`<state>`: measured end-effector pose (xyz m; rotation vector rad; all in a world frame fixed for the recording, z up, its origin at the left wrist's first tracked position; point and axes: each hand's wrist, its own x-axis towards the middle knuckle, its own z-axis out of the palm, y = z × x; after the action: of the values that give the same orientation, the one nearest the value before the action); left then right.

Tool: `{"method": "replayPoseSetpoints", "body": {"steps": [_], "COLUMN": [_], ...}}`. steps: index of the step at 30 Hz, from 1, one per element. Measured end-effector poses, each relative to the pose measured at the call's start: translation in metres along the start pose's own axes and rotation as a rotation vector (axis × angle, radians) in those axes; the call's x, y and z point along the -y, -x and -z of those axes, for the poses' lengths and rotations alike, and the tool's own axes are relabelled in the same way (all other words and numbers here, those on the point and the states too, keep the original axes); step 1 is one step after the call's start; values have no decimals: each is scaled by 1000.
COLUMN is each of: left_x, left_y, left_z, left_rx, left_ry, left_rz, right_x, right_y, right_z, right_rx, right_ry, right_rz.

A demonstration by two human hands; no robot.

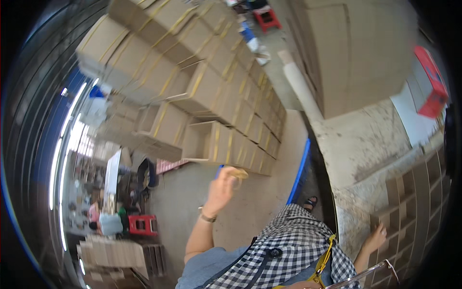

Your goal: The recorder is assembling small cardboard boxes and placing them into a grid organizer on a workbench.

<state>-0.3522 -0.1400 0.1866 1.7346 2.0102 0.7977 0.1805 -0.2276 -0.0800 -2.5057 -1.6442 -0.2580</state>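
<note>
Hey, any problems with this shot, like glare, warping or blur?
In the head view, fisheye warping bows the lines of the stacked cartons inside a black rim; also in the head view, strip lights burn out white at far left, and the left hand looks soft, its yellowish item too indistinct to identify.
</note>
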Motion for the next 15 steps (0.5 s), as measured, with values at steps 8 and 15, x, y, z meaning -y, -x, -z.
{"method": "replayPoseSetpoints", "body": {"steps": [8,15], "left_x": [24,-59], "left_y": [-1,-26], "left_z": [80,73], "left_rx": [-200,-256], "left_ry": [-783,-714], "left_rz": [-175,-625], "right_x": [42,155], "right_y": [-39,-99], "right_z": [33,137], "right_rx": [-150,-19], "right_ry": [-463,-878], "right_rz": [319,720]}}
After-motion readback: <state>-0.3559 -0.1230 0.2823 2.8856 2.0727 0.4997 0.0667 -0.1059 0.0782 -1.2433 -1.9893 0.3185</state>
